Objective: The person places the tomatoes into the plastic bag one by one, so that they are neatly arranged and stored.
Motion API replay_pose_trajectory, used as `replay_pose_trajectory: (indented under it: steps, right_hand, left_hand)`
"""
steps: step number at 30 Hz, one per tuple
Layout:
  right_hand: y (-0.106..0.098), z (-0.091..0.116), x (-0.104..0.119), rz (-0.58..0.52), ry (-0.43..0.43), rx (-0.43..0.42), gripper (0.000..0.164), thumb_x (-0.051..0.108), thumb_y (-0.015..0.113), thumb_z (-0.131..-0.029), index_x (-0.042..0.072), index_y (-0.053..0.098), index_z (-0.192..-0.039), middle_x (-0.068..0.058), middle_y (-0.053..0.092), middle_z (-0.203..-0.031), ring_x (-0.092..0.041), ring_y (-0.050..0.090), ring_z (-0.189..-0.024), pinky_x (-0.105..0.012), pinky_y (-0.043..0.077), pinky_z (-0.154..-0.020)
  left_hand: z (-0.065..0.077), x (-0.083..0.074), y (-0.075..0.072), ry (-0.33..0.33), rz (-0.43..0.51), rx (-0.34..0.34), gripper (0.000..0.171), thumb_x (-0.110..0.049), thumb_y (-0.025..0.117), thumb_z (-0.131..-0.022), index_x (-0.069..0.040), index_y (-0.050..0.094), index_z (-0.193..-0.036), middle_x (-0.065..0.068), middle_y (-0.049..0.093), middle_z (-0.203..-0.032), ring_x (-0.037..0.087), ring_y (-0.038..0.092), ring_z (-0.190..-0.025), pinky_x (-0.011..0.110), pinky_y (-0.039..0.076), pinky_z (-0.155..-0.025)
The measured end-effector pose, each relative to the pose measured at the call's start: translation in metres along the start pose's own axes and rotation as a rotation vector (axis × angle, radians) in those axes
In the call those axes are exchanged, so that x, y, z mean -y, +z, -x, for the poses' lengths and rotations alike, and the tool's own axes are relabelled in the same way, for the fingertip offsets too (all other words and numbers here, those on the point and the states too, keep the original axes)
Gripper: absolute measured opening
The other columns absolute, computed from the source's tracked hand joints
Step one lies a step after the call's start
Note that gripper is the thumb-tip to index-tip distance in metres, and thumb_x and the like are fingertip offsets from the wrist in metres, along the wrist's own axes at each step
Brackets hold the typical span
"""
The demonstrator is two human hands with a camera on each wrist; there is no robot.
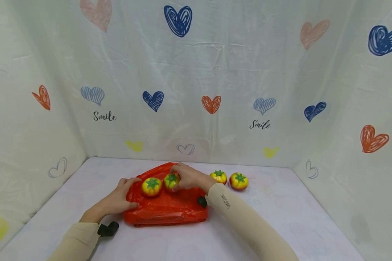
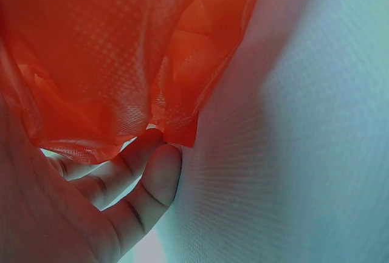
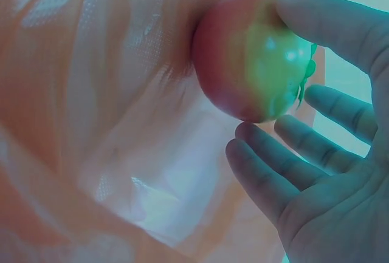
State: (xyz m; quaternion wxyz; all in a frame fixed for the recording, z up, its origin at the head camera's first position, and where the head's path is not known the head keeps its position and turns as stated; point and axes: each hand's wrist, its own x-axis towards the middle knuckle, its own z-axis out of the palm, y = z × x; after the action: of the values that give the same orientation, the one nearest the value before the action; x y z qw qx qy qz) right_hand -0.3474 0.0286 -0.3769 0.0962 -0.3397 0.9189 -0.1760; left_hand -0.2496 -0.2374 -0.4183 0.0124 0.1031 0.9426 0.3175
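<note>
Toward twelve o'clock on the crinkled red plastic bag (image 1: 166,212), the right hand (image 1: 191,177) grips a glossy round red-and-yellow fruit (image 1: 170,183), green-capped, between thumb and fingers; a matching fruit (image 1: 151,188) sits at its nine o'clock. The left hand (image 1: 120,195), fingers spread, touches the bag's nine-o'clock edge.

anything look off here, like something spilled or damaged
Nothing stands out. The red bag is wrinkled, as thin plastic usually is, and the two fruits right of it rest on the table with green tops up; I see no spill or tear.
</note>
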Motion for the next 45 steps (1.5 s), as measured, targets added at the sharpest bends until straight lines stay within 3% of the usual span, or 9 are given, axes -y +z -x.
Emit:
replay_pose_trajectory:
  steps: [11, 17, 34, 45]
  right_hand:
    - [-0.014, 0.009, 0.004, -0.002, -0.016, 0.000, 0.059, 0.034, 0.079, -0.077, 0.019, 0.054, -0.129, 0.005, 0.052, -0.125, -0.012, 0.049, -0.110, -0.033, 0.044, -0.097]
    - [-0.020, 0.016, 0.004, -0.031, -0.037, -0.007, 0.060, 0.030, 0.078, -0.079, 0.014, 0.053, -0.131, 0.001, 0.051, -0.129, -0.019, 0.052, -0.114, -0.034, 0.045, -0.095]
    - [-0.032, 0.045, -0.003, -0.017, -0.053, -0.028, 0.057, 0.033, 0.074, -0.083, 0.013, 0.053, -0.132, -0.003, 0.052, -0.131, -0.023, 0.053, -0.114, -0.035, 0.048, -0.092]
    - [-0.033, 0.067, -0.010, -0.031, -0.007, -0.045, 0.052, 0.036, 0.074, -0.081, 0.020, 0.057, -0.128, 0.003, 0.051, -0.130, -0.022, 0.048, -0.118, -0.037, 0.049, -0.090]
  left_hand:
    - [0.000, -0.001, 0.000, -0.003, 0.007, 0.003, 0.079, -0.015, 0.080, -0.070, -0.015, 0.037, -0.137, 0.019, 0.034, -0.124, 0.038, 0.045, -0.111, 0.053, 0.051, -0.081]
    - [-0.001, 0.002, 0.000, 0.016, 0.007, -0.002, 0.078, -0.015, 0.080, -0.071, -0.015, 0.038, -0.137, 0.019, 0.034, -0.123, 0.037, 0.046, -0.110, 0.053, 0.051, -0.081]
    - [0.000, 0.001, 0.001, 0.018, -0.005, -0.006, 0.078, -0.015, 0.079, -0.071, -0.015, 0.038, -0.136, 0.020, 0.034, -0.123, 0.038, 0.046, -0.109, 0.056, 0.049, -0.083]
    - [0.000, 0.002, 0.001, 0.008, -0.007, -0.001, 0.079, -0.016, 0.080, -0.071, -0.015, 0.037, -0.137, 0.020, 0.034, -0.123, 0.038, 0.046, -0.110, 0.055, 0.050, -0.082]
